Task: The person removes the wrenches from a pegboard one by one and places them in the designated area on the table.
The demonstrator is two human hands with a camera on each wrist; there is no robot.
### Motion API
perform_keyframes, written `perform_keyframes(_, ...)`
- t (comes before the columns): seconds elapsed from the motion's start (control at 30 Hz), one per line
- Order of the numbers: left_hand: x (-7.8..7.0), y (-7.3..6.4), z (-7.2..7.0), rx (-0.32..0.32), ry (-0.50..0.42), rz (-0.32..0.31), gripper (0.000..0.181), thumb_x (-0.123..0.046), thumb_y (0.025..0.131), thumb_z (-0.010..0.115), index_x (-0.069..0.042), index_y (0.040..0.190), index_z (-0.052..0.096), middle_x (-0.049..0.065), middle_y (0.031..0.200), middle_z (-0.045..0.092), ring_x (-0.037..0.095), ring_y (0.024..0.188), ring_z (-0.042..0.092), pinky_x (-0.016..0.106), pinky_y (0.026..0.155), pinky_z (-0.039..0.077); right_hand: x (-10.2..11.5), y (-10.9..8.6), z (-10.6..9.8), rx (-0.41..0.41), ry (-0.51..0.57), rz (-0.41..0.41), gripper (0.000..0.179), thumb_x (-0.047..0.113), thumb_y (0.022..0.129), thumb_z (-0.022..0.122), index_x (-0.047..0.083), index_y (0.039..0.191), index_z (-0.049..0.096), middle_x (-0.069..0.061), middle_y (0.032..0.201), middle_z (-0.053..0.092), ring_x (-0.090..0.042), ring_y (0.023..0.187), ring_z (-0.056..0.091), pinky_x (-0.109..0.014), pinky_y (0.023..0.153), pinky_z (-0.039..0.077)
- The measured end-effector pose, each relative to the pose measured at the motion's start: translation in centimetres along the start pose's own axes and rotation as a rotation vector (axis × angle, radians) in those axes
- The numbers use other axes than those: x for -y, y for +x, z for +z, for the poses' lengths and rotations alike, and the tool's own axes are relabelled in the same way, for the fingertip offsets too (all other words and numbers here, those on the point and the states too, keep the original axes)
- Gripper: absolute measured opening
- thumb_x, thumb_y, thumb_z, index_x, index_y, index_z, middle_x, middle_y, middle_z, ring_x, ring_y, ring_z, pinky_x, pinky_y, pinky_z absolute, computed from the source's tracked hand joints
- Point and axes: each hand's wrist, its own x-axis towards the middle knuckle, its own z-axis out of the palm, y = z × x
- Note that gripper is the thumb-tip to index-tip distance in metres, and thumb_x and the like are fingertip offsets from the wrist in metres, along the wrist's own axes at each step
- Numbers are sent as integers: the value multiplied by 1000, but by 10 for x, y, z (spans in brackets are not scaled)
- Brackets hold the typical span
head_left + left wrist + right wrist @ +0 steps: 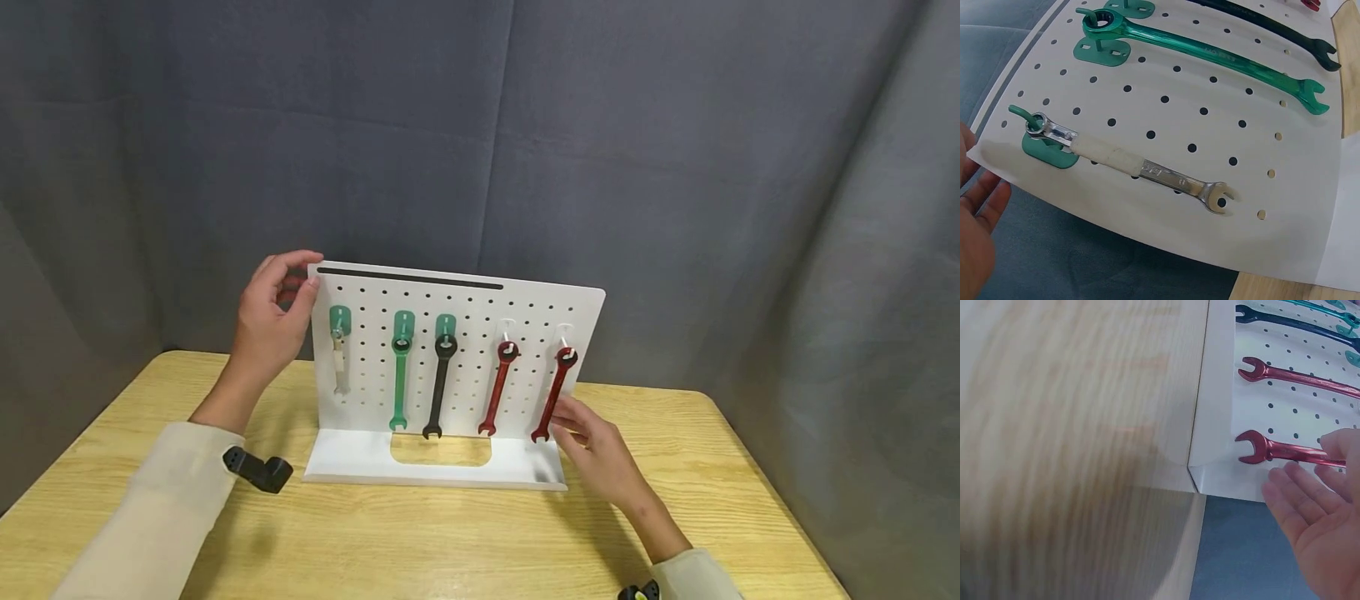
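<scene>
A white pegboard (472,392) stands on the table with several combination wrenches hanging from its hooks. My left hand (273,312) pinches its upper left corner, thumb in front and the index finger over the top edge. Closest to that hand hangs a silver wrench with a pale wrapped handle (1110,153). To its right are a green wrench (401,383) and a black wrench (441,387). My right hand (600,454) is at the lower right edge, fingers loosely extended beside the rightmost red wrench (1285,452). Another red wrench (498,387) hangs left of that one.
The wooden table (337,542) runs in front of the pegboard and to both sides. Behind it hangs a grey curtain (480,150). The pegboard's flat base (345,458) has a rounded cutout, and a dark slot (408,277) runs along the board's top.
</scene>
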Motion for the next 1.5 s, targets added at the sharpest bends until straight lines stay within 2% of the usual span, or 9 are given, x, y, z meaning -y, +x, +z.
perform_keyframes(0.3, 4, -2, 5, -18, -63, -48, 29, -4, 103, 60, -5, 132, 65, 9, 111, 60, 11, 91, 57, 21, 79, 43, -2, 2, 7, -23, 129, 34, 45, 0, 101, 64, -3, 145, 53, -23, 114, 70, -34, 102, 70, -31, 90, 53)
perform_keyframes(0.57, 8, 2, 8, -26, -89, -84, 30, -5, 103, 61, -7, 132, 66, 6, 102, 53, 13, 86, 53, 22, 71, 40, 3, -1, 7, -22, 170, 35, 33, 1, 102, 62, -6, 134, 58, -28, 106, 69, -33, 95, 71, -29, 85, 54)
perform_keyframes(0.73, 5, 4, 7, -22, -69, -114, 30, -8, 103, 62, -9, 133, 66, 4, 102, 51, 14, 86, 51, 22, 71, 39, 9, -3, 4, -11, 230, 69, 29, 0, 103, 60, -8, 131, 57, -31, 107, 67, -33, 93, 71, -34, 81, 58)
perform_keyframes(0.9, 4, -1, 8, -23, -50, -145, 31, -10, 105, 60, -11, 135, 64, 6, 105, 52, 15, 88, 50, 22, 73, 40, 14, -9, 4, -13, 320, 139, 31, 0, 102, 61, -9, 131, 57, -33, 108, 65, -27, 92, 70, -36, 76, 59)
perform_keyframes(1.07, 7, -2, 11, -35, -108, -144, 31, -7, 106, 58, -9, 137, 62, 6, 105, 55, 14, 91, 55, 21, 77, 43, 18, -11, 5, -7, 396, 169, 35, 2, 102, 62, -10, 134, 53, -29, 110, 66, -22, 94, 69, -38, 76, 59)
perform_keyframes(1.2, 10, -2, 13, -27, -163, -141, 32, -5, 106, 56, -6, 137, 60, 7, 103, 55, 15, 90, 55, 22, 78, 43, 22, -12, 7, -4, 468, 199, 40, 4, 102, 62, -9, 138, 50, -27, 112, 66, -27, 101, 69, -38, 77, 58)
perform_keyframes(1.37, 12, -2, 13, -11, -145, -155, 32, -5, 106, 56, -7, 138, 59, 5, 101, 53, 14, 86, 51, 21, 75, 41, 26, -15, 5, 8, 508, 230, 42, 5, 102, 62, -8, 139, 49, -27, 115, 65, -32, 104, 67, -37, 76, 58)
perform_keyframes(1.5, 12, -3, 11, -9, -151, -143, 32, -4, 106, 56, -6, 138, 58, 4, 99, 52, 14, 84, 50, 20, 73, 41, 28, -14, 1, 10, 514, 218, 41, 4, 102, 62, -7, 139, 50, -30, 115, 64, -28, 100, 67, -37, 76, 59)
